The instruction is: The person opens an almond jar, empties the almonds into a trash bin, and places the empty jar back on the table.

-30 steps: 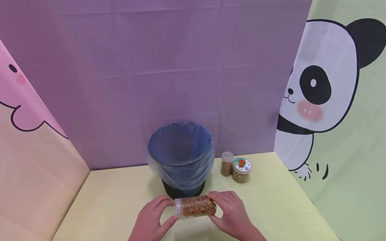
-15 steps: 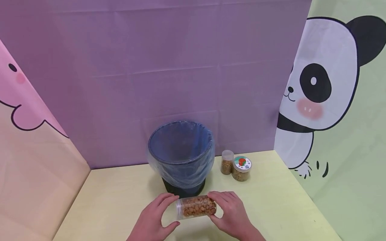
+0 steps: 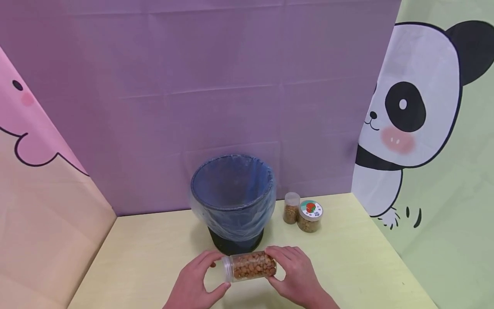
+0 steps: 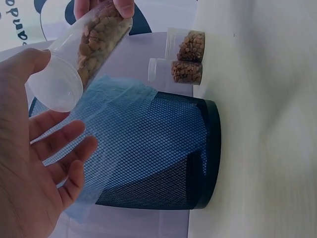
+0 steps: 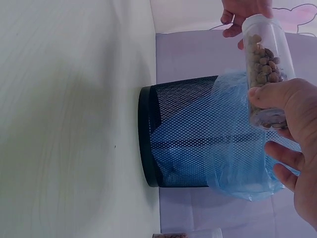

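Purple cloth (image 3: 212,86) closes off the back edge of the pale tabletop (image 3: 135,262), while a pink-and-peach wall (image 3: 38,223) bounds its left edge and a panda-printed wall (image 3: 420,206) its right. Near the back edge stands a dark mesh bin (image 3: 239,225), its blue liner (image 3: 233,216) folded over the round rim. A broad stretch of surface runs from the bin to the left edge; on the other side, a slim jar (image 3: 291,210) and a squat jar (image 3: 310,219) stand just beside each other, with a further stretch between them and the right edge.

On the person's side of the bin, the big jar (image 3: 252,266) of brown pieces is held sideways, raised off the tabletop. The right hand (image 3: 295,274) clamps its base between thumb and fingers. The left hand (image 3: 194,281) has thumb and forefinger at opposite edges of the white cap (image 3: 227,269), its other fingers loosely spread.
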{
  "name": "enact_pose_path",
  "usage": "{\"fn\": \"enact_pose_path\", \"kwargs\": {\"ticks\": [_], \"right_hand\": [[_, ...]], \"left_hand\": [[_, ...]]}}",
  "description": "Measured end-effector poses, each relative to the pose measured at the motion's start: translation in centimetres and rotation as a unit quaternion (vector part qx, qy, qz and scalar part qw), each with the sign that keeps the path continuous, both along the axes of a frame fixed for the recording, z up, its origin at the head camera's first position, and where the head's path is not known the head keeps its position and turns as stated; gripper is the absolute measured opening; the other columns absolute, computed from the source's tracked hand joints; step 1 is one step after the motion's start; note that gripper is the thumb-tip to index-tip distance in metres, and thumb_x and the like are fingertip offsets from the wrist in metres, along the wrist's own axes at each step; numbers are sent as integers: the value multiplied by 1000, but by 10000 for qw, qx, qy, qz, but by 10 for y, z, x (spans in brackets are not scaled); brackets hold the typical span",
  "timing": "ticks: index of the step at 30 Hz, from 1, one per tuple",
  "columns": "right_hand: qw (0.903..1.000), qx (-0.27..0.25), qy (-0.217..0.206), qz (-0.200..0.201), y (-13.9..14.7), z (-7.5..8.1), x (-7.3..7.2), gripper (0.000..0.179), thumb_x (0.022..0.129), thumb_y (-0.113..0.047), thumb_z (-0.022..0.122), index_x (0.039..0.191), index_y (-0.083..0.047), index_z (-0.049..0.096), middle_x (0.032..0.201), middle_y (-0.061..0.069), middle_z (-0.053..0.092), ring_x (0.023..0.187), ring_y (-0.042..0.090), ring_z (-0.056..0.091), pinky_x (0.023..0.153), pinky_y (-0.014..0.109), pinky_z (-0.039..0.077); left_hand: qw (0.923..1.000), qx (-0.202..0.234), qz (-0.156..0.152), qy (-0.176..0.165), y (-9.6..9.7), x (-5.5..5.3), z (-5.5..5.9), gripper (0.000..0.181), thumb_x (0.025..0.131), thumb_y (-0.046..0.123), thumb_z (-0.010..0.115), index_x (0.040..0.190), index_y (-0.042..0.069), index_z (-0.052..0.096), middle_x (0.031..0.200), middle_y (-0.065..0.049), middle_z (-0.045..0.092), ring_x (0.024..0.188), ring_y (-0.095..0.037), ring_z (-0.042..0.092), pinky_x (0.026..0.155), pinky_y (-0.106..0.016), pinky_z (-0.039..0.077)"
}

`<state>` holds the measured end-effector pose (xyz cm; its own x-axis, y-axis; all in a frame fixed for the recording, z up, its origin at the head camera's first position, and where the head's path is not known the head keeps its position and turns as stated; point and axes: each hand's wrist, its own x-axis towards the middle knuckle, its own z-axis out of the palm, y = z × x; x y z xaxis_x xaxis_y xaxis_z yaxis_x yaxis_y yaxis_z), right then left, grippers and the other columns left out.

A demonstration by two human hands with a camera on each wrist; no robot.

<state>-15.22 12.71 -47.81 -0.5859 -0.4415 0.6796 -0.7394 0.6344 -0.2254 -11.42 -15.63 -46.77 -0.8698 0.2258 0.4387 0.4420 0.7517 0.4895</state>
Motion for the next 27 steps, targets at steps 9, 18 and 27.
{"fn": "enact_pose_path", "kwargs": {"ticks": [9, 18, 27], "right_hand": [[9998, -7, 168, 60, 1, 0, 0, 62, 57, -27, 93, 113, -16, 68, 110, -7, 68, 91, 8, 63, 74, 33, 51], [9999, -94, 124, 27, 5, -2, -2, 62, 57, -26, 92, 113, -15, 68, 112, -7, 67, 92, 7, 63, 74, 33, 52], [9999, -109, -4, 28, 7, -4, -1, 62, 58, -26, 92, 114, -16, 68, 113, -7, 67, 93, 7, 63, 74, 33, 52]], "left_hand": [[9981, 152, 204, -557, 2, 2, 3, 33, 77, 49, 79, 98, 29, 62, 88, 18, 55, 74, -3, 51, 63, -25, 47], [9920, 755, 344, -948, -3, 2, 0, 46, 73, 25, 84, 113, 25, 59, 95, 20, 54, 79, -4, 52, 67, -27, 46], [9882, 1110, 585, -874, -11, 4, -11, 62, 64, 7, 80, 118, 21, 51, 100, 17, 58, 85, -5, 54, 69, -28, 43]]}}
